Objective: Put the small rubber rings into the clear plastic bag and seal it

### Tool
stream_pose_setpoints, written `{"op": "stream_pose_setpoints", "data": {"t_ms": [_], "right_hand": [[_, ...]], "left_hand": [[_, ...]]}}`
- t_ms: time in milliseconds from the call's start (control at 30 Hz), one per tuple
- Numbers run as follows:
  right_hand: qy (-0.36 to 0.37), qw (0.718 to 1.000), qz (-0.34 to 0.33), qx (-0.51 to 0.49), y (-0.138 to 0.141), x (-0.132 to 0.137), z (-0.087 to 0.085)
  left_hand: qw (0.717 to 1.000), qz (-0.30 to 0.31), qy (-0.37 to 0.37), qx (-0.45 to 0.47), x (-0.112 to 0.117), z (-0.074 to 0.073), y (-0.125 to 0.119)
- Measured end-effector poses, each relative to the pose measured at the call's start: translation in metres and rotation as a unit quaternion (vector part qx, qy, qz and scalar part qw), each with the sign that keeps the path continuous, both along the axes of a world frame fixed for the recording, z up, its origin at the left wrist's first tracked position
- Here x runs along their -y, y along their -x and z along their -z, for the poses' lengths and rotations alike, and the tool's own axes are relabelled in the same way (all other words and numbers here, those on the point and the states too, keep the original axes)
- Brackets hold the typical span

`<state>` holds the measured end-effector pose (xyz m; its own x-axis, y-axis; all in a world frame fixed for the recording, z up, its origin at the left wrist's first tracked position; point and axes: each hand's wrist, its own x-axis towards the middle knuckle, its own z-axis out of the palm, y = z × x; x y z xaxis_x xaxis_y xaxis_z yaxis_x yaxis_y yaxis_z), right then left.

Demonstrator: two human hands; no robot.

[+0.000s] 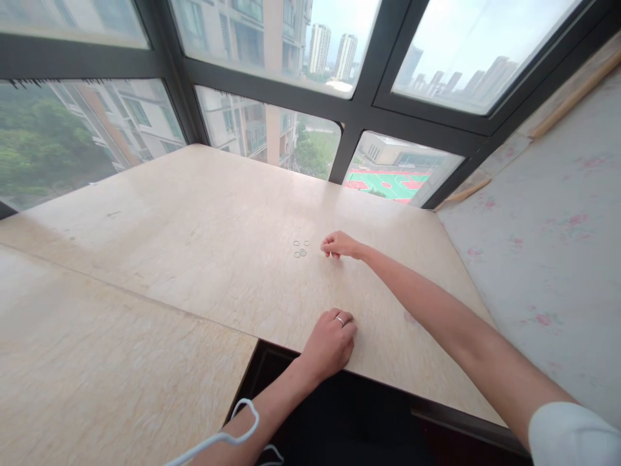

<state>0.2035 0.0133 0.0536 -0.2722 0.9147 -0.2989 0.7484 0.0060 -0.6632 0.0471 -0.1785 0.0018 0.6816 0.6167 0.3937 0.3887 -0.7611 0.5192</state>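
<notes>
Several small thin rings (pixel 297 254) lie close together on the pale marbled counter (pixel 233 220), a little left of my right hand (pixel 339 244). That hand hovers at or just above the surface, with thumb and index finger pinched together. Whatever sits between its fingertips, if anything, is too small to make out. My left hand (pixel 332 340) rests at the counter's front edge with its fingers curled in. A silver finger ring (pixel 340 320) is worn on it, and nothing shows in its grasp.
Dark window frames (pixel 272 87) border the counter's far side. A flower-patterned wall (pixel 538 259) stands at the right. A white cable (pixel 218 439) loops over my left forearm. The counter steps outward at the left, past a dark recess (pixel 266 362).
</notes>
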Motion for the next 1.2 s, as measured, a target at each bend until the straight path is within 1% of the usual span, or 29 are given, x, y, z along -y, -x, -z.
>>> {"op": "stream_pose_setpoints", "data": {"t_ms": [100,200,233,300,367,400,433,500,633,733,833,933,1000,1100,1200], "right_hand": [[0.018,0.991,0.016,-0.135,-0.008,0.030,-0.003],[0.025,0.972,0.032,-0.230,-0.017,0.064,-0.007],[0.033,0.962,0.042,-0.268,-0.021,0.075,-0.009],[0.066,0.926,0.072,-0.365,-0.029,0.099,-0.015],[0.109,0.875,0.105,-0.460,-0.038,0.123,-0.022],[0.126,0.855,0.120,-0.489,-0.043,0.134,-0.026],[0.136,0.844,0.132,-0.502,-0.049,0.145,-0.030],[0.147,0.836,0.153,-0.505,-0.063,0.165,-0.036],[0.144,0.834,0.190,-0.497,-0.097,0.199,-0.039],[0.115,0.834,0.231,-0.488,-0.125,0.219,-0.036],[0.084,0.845,0.282,-0.447,-0.149,0.235,-0.030],[0.037,0.873,0.325,-0.362,-0.168,0.245,-0.024],[0.004,0.897,0.335,-0.289,-0.176,0.250,-0.022],[-0.011,0.933,0.313,-0.176,-0.180,0.256,-0.021],[-0.012,0.956,0.280,-0.088,-0.178,0.258,-0.021]], "left_hand": [[1.000,0.004,0.002,0.003,-0.001,0.000,0.000],[1.000,0.008,0.001,0.010,-0.001,-0.001,0.000],[1.000,0.008,-0.001,0.013,-0.001,-0.001,0.000],[1.000,0.007,-0.004,0.015,0.000,-0.001,0.000],[1.000,0.005,-0.009,0.013,0.000,-0.002,0.000],[1.000,0.005,-0.012,0.011,0.000,-0.002,0.000],[1.000,0.005,-0.014,0.009,0.001,-0.002,-0.001],[1.000,0.005,-0.018,0.007,0.001,-0.002,-0.001],[1.000,0.006,-0.021,0.009,0.001,-0.002,-0.002],[1.000,0.006,-0.024,0.005,0.001,-0.001,-0.002],[0.999,0.006,-0.031,-0.002,0.000,0.000,-0.003],[0.999,0.007,-0.039,-0.006,0.000,0.000,-0.003],[0.999,0.008,-0.041,-0.009,0.000,0.000,-0.004],[0.999,0.008,-0.043,-0.011,0.000,0.000,-0.004],[0.999,0.007,-0.044,-0.007,0.000,0.000,-0.004]]}}
